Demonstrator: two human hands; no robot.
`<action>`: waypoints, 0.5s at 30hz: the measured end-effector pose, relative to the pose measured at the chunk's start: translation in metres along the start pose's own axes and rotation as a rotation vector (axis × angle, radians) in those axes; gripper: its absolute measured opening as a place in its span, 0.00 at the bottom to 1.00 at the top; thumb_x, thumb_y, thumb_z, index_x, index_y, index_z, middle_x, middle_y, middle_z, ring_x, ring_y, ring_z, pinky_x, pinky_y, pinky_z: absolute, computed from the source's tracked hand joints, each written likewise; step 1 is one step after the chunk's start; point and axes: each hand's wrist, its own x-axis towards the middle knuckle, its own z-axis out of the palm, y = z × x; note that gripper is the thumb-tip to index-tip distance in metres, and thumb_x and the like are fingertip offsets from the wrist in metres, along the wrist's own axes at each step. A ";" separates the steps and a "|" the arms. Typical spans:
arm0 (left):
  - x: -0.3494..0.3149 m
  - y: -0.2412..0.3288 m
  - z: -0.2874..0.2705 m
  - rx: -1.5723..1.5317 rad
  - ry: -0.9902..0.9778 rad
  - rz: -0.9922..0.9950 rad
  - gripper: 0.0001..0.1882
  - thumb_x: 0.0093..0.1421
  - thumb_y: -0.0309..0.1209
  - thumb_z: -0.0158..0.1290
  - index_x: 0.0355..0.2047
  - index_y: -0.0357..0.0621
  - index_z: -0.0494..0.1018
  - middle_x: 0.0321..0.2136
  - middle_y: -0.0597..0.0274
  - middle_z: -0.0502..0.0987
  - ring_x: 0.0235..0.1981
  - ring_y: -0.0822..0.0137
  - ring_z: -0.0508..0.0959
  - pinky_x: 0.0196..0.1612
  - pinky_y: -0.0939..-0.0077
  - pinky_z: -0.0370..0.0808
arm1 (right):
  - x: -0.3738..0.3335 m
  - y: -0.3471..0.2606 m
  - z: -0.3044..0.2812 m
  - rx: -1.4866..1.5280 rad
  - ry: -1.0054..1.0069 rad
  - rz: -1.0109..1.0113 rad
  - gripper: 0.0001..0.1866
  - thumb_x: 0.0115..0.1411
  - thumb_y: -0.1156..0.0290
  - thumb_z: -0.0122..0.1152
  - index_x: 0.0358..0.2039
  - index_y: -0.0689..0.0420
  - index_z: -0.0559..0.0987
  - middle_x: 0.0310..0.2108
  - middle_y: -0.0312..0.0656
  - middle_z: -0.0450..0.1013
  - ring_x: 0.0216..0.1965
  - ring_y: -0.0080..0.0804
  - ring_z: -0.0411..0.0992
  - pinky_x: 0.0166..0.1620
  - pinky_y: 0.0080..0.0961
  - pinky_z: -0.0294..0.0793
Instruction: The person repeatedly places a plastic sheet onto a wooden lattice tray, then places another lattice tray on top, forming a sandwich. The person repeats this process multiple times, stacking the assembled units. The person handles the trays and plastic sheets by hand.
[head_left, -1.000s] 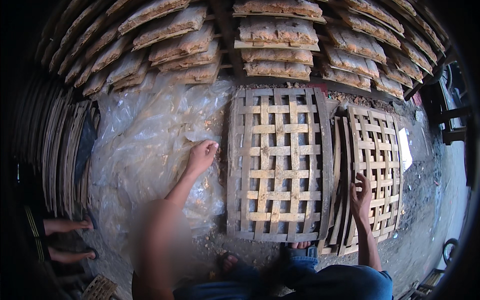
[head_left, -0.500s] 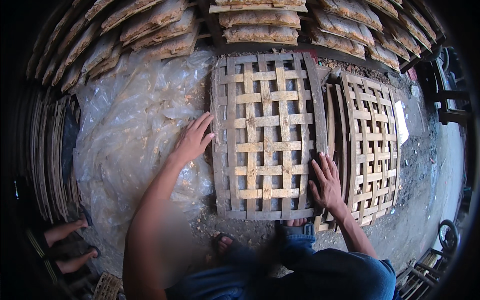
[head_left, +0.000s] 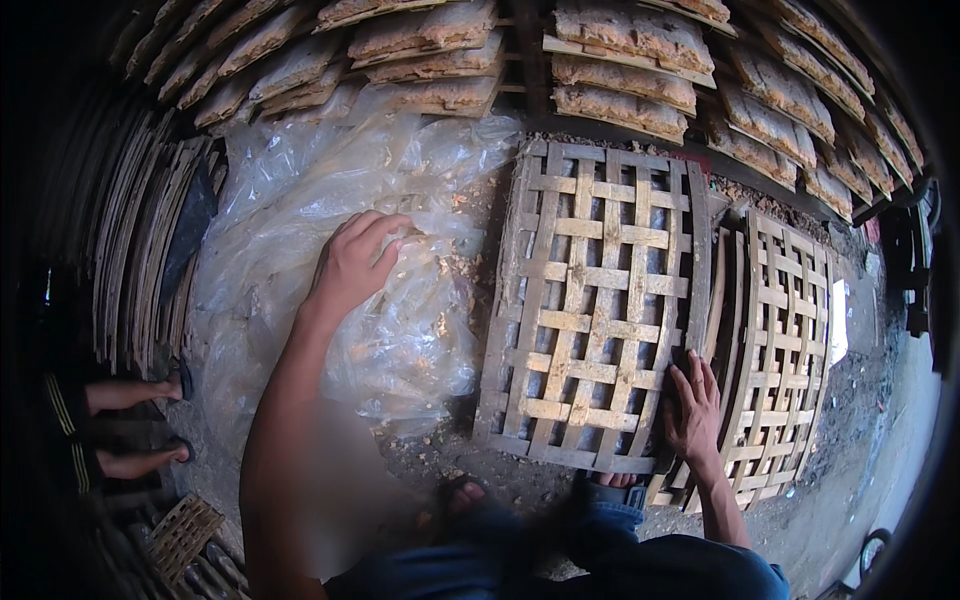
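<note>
My left hand [head_left: 357,258] is over the crumpled clear plastic sheeting [head_left: 270,270], its fingers loosely bent and the thumb apart. I see nothing held in it, and whether the fingertips touch the plastic I cannot tell. In the middle lies a woven bamboo rack [head_left: 600,300] with a wooden frame and an open lattice. At the lower part of its right side is my right hand [head_left: 695,412], fingers stretched along the frame edge. A second lattice rack [head_left: 785,350] leans or lies just right of that hand, with frame slats between the two.
Tiered trays of crusty, pale-orange slabs [head_left: 625,90] line the far side. On the left stand stacked slatted panels [head_left: 130,250]. Another person's legs [head_left: 135,425] show at lower left, near a small woven rack [head_left: 185,540]. Crumbs litter the ground around the plastic.
My left hand has left the middle rack's left edge and moved left over the plastic. The right hand stays at the rack's right side. The whole view has swung left.
</note>
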 end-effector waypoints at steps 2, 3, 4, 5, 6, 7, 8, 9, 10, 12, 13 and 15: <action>-0.016 -0.001 -0.010 0.020 0.011 -0.012 0.15 0.59 0.26 0.60 0.47 0.45 0.80 0.40 0.57 0.79 0.44 0.54 0.78 0.51 0.58 0.73 | -0.001 0.000 0.002 0.027 0.009 -0.012 0.31 0.58 0.76 0.62 0.64 0.59 0.71 0.75 0.54 0.53 0.74 0.61 0.51 0.74 0.53 0.52; -0.028 -0.001 -0.011 0.064 0.006 0.024 0.14 0.59 0.26 0.61 0.47 0.45 0.80 0.40 0.58 0.79 0.44 0.55 0.78 0.50 0.59 0.73 | 0.001 0.000 0.001 0.031 0.011 -0.025 0.33 0.58 0.76 0.62 0.65 0.59 0.70 0.74 0.54 0.53 0.74 0.61 0.50 0.74 0.53 0.52; -0.041 -0.001 -0.010 0.106 -0.001 0.060 0.14 0.58 0.27 0.62 0.46 0.45 0.80 0.40 0.58 0.79 0.44 0.55 0.78 0.49 0.60 0.73 | 0.000 -0.001 0.001 0.037 0.006 -0.026 0.33 0.57 0.76 0.62 0.65 0.59 0.69 0.74 0.55 0.53 0.74 0.61 0.50 0.74 0.52 0.52; -0.048 0.006 -0.003 0.083 -0.027 0.053 0.15 0.57 0.27 0.63 0.46 0.45 0.80 0.41 0.59 0.79 0.45 0.56 0.78 0.49 0.60 0.73 | 0.000 0.000 -0.001 0.036 0.009 -0.022 0.34 0.57 0.75 0.63 0.66 0.60 0.69 0.74 0.55 0.53 0.74 0.61 0.50 0.74 0.52 0.52; -0.055 0.017 0.008 0.061 -0.053 0.046 0.15 0.56 0.28 0.64 0.45 0.45 0.80 0.42 0.59 0.79 0.45 0.56 0.78 0.50 0.60 0.73 | 0.000 0.001 0.000 0.033 0.018 -0.016 0.35 0.56 0.75 0.63 0.66 0.60 0.68 0.74 0.55 0.53 0.74 0.61 0.50 0.74 0.52 0.52; -0.062 0.028 0.020 0.076 -0.086 0.050 0.17 0.56 0.31 0.64 0.46 0.46 0.80 0.45 0.60 0.78 0.49 0.57 0.76 0.53 0.58 0.71 | -0.002 0.002 0.001 0.032 0.027 -0.008 0.35 0.56 0.75 0.63 0.66 0.60 0.68 0.74 0.56 0.53 0.74 0.62 0.50 0.74 0.53 0.52; -0.070 0.038 0.033 0.093 -0.120 0.051 0.18 0.55 0.33 0.65 0.47 0.47 0.80 0.48 0.61 0.77 0.52 0.57 0.75 0.56 0.56 0.69 | -0.002 0.001 0.002 0.035 0.035 -0.003 0.36 0.56 0.75 0.63 0.67 0.60 0.67 0.74 0.56 0.53 0.74 0.62 0.50 0.74 0.53 0.52; -0.080 0.043 0.052 0.126 -0.167 0.093 0.23 0.57 0.38 0.64 0.52 0.50 0.78 0.54 0.60 0.74 0.57 0.56 0.72 0.60 0.52 0.66 | -0.001 0.000 0.003 0.049 0.035 -0.002 0.37 0.56 0.75 0.63 0.67 0.61 0.67 0.74 0.57 0.53 0.74 0.62 0.50 0.74 0.53 0.51; -0.091 0.045 0.068 0.166 -0.216 0.132 0.27 0.58 0.43 0.63 0.58 0.52 0.76 0.60 0.58 0.72 0.61 0.54 0.69 0.64 0.48 0.63 | 0.002 -0.002 0.005 0.069 0.036 -0.006 0.37 0.55 0.75 0.63 0.67 0.61 0.67 0.74 0.57 0.53 0.74 0.63 0.50 0.74 0.53 0.51; -0.108 0.044 0.094 0.355 -0.282 0.156 0.33 0.60 0.48 0.61 0.64 0.56 0.70 0.65 0.56 0.67 0.66 0.52 0.66 0.67 0.42 0.59 | 0.005 -0.004 0.006 0.082 0.034 -0.006 0.38 0.55 0.76 0.63 0.68 0.61 0.65 0.74 0.59 0.53 0.74 0.64 0.50 0.75 0.53 0.50; -0.112 0.039 0.103 0.449 -0.319 0.166 0.36 0.60 0.50 0.60 0.67 0.57 0.68 0.68 0.55 0.64 0.68 0.50 0.64 0.68 0.39 0.57 | 0.005 -0.005 0.007 0.080 0.040 -0.012 0.38 0.55 0.76 0.63 0.68 0.61 0.65 0.74 0.59 0.53 0.74 0.64 0.50 0.75 0.53 0.50; -0.114 0.015 0.111 0.548 -0.485 -0.008 0.39 0.61 0.53 0.59 0.71 0.60 0.63 0.73 0.57 0.58 0.72 0.51 0.58 0.69 0.34 0.55 | 0.002 -0.004 0.008 0.069 0.053 -0.008 0.38 0.54 0.77 0.62 0.68 0.62 0.65 0.74 0.60 0.53 0.74 0.64 0.50 0.75 0.53 0.50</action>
